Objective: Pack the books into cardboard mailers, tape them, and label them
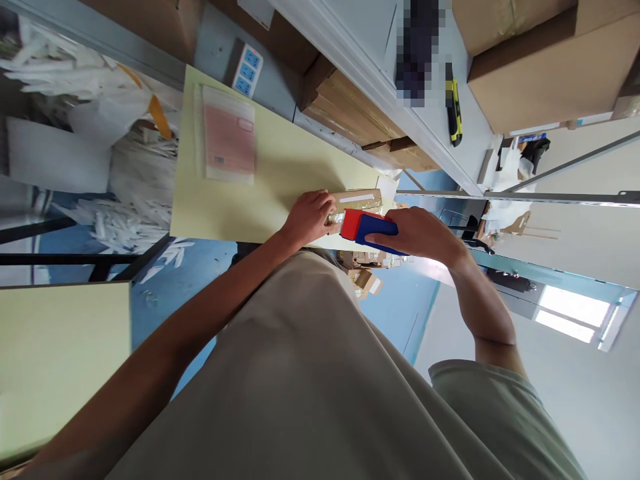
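A small cardboard box [363,199] with a white strip on it rests near the front edge of the pale yellow table [280,207]. My left hand [311,217] grips its left end, fingers curled over the edge. In my right hand [423,233] is a red and blue packing tape dispenser [373,230], closed in the grip. Its red end points left, right beside the box and close to my left fingertips. Whether it touches the box I cannot tell.
On the table's left lies a pink notebook [230,140] in a clear sleeve. Behind are a power strip [247,71] and a cardboard carton [350,100]. A yellow and black box cutter [455,113] lies on the shelf [475,147]. White scraps [145,167] fill the left side.
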The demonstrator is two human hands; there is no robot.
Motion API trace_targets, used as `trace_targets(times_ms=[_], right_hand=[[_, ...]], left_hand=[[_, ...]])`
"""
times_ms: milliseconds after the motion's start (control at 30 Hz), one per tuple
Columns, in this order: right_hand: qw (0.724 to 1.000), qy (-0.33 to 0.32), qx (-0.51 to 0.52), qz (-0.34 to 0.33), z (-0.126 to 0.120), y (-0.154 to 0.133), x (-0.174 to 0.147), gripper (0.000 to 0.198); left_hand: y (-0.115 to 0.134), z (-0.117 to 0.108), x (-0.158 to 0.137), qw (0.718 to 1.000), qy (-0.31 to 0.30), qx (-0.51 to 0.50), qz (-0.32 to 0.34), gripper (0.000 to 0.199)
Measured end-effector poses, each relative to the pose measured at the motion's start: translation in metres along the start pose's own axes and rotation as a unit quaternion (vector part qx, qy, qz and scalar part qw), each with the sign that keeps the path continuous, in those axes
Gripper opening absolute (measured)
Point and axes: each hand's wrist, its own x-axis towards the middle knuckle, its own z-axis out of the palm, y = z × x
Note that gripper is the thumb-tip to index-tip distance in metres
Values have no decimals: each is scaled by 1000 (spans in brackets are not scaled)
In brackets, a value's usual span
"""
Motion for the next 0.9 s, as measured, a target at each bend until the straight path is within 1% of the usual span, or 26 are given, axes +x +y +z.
trace_targets(times_ms=[233, 367, 500, 667, 767, 900], right_hand=[[1000, -2, -13, -16, 11, 28, 9, 68], [1000, 5, -17, -26, 20, 52, 23, 67], [998, 11, -30, -56, 32, 83, 51, 70], [995, -4, -17, -98, 49, 115, 92, 70], [992, -7, -2, -123, 60, 127, 118, 66], [987, 2, 8, -162, 71, 136, 150, 60]], left_hand=[[3, 5, -15, 1000, 21, 19, -6, 24], [5, 10, -19, 998, 36, 32, -34, 32], [5, 15, -23, 996, 54, 49, -55, 43], [7, 22, -29, 992, 65, 79, -76, 47], [11, 26, -32, 988, 69, 96, -103, 50], [20, 27, -33, 982, 71, 107, -139, 52]])
